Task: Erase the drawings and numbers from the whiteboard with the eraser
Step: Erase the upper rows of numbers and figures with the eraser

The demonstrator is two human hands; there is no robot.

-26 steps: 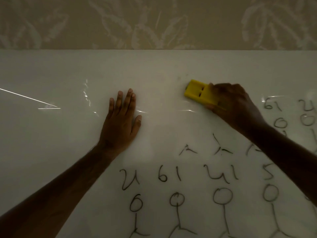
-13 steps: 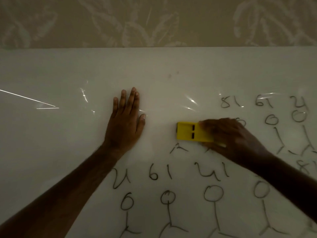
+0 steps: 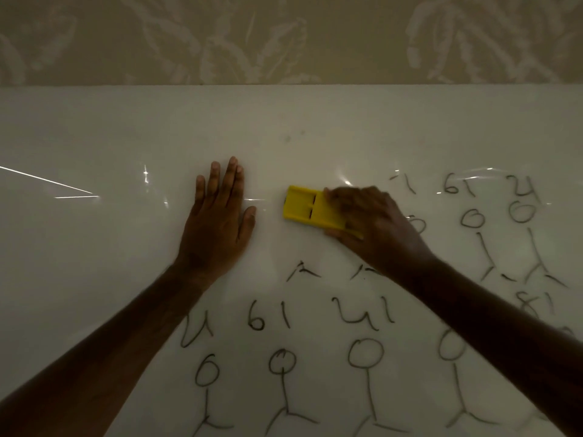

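A white whiteboard [image 3: 94, 279] fills the view below a patterned wall. My right hand [image 3: 375, 228] grips a yellow eraser [image 3: 306, 209] pressed flat on the board near the middle. My left hand [image 3: 217, 222] lies flat on the board just left of the eraser, fingers together, holding nothing. Black stick figures [image 3: 366, 354] and numbers [image 3: 268, 316] cover the lower part of the board. More numbers [image 3: 454, 189] and figures [image 3: 473, 220] sit at the right, partly hidden by my right arm. Two leftover leg marks [image 3: 303, 269] lie below the eraser.
Beige wallpaper with a leaf pattern [image 3: 252, 39] runs above the board's top edge [image 3: 284, 86]. The board's left and upper areas carry no drawings, only bright light reflections [image 3: 47, 184]. Faint smudges [image 3: 293, 137] show near the top middle.
My right hand swept the eraser down from the upper right area, then back up and leftwards, closer to my left hand. The number at upper right is partly wiped. My left hand stayed put.
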